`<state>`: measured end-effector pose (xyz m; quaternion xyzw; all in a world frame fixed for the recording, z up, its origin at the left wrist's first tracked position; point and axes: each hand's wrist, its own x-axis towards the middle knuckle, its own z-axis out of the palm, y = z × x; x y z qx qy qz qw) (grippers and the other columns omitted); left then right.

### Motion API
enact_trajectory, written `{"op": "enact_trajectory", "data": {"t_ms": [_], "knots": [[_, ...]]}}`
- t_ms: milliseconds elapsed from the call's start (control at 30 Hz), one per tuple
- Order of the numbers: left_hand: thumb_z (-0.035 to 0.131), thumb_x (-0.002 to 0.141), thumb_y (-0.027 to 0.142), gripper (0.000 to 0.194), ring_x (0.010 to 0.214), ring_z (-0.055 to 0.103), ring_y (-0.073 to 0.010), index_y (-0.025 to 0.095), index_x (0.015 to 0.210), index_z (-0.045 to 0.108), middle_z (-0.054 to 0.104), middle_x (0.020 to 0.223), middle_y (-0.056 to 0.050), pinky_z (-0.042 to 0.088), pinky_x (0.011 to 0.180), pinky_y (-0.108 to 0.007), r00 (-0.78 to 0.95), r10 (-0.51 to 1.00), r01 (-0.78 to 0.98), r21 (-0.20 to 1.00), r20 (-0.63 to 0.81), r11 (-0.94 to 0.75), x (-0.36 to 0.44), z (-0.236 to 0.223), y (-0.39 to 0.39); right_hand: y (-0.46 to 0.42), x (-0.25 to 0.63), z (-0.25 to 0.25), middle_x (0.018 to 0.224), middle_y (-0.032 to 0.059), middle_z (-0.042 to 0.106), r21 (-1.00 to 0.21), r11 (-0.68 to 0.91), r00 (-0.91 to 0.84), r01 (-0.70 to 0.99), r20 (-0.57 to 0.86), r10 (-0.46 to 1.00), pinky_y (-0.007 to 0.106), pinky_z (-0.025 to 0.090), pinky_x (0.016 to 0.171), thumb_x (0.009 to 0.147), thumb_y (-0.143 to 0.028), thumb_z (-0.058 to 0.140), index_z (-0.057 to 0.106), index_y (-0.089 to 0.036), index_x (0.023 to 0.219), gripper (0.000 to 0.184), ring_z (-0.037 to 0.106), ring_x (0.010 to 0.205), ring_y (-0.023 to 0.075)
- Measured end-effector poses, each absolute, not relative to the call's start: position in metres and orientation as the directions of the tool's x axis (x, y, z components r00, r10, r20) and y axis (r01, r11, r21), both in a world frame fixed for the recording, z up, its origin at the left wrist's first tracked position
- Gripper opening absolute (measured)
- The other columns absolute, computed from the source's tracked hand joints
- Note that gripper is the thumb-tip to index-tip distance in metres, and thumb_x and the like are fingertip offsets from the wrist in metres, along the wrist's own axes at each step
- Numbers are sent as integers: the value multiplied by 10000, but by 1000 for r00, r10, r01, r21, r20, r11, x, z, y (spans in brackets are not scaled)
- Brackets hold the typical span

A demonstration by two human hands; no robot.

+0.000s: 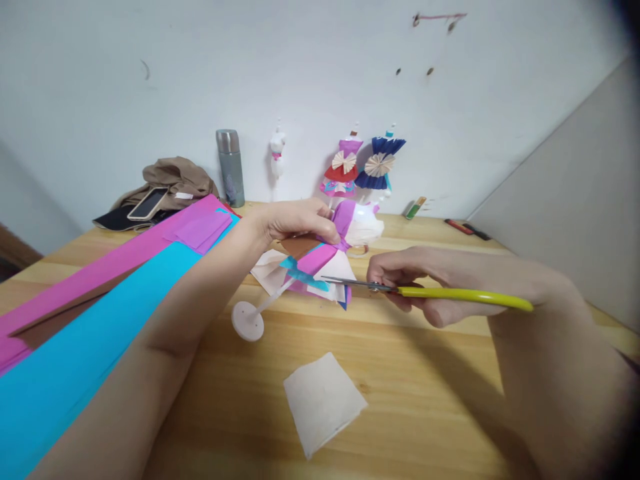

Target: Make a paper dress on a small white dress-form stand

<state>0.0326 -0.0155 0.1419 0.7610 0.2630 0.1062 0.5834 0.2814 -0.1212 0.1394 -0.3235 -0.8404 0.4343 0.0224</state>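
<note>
Head view shows a person's 2 hands apart from each other over a wooden table (225, 413). The left hand (303, 220) has its thumb and fingers clamped on the purple sash (343, 215) of a small white dress form (367, 225). That form lies tilted over the middle of the table, its torso toward the right and its round base (247, 321) toward the lower left. Around its rod spreads a skirt (323, 259) of purple, white, brown and blue pieces, with a blue strip (307, 277) across it. The right hand (440, 267) is closed around yellow-handled scissors (445, 293); their tips point left, at the skirt by the strip, and whether they touch it cannot be told.

Nearer the person lies a cream paper square (325, 403). Long pink paper (115, 263) and blue paper (100, 347) stretch along the left side, partly behind the left arm. Farther back are a phone (148, 203), a brown cloth (175, 177) and a grey flask (231, 183). By the wall stand 3 more forms, 1 mostly white (277, 153) and 2 in coloured dresses (380, 167).
</note>
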Motion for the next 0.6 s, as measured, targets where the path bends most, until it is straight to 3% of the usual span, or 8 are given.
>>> {"op": "enact_trajectory", "data": {"t_ms": [233, 600], "knots": [[802, 702, 178, 135, 567, 561, -136, 133, 684, 677, 614, 596, -5, 446, 600, -269, 796, 589, 290, 942, -140, -168, 34, 142, -17, -119, 285, 132, 760, -45, 458, -766, 434, -821, 474, -207, 532, 270, 294, 570, 945, -492, 638, 442, -229, 982, 330, 357, 645, 122], [757, 722, 191, 101, 580, 509, -115, 130, 712, 677, 602, 616, 4, 413, 625, -267, 835, 533, 266, 949, -139, -170, 34, 142, -15, -123, 276, 143, 755, -27, 497, -751, 425, -801, 505, -225, 554, 279, 340, 584, 932, -449, 635, 457, -225, 943, 287, 424, 653, 131]]}}
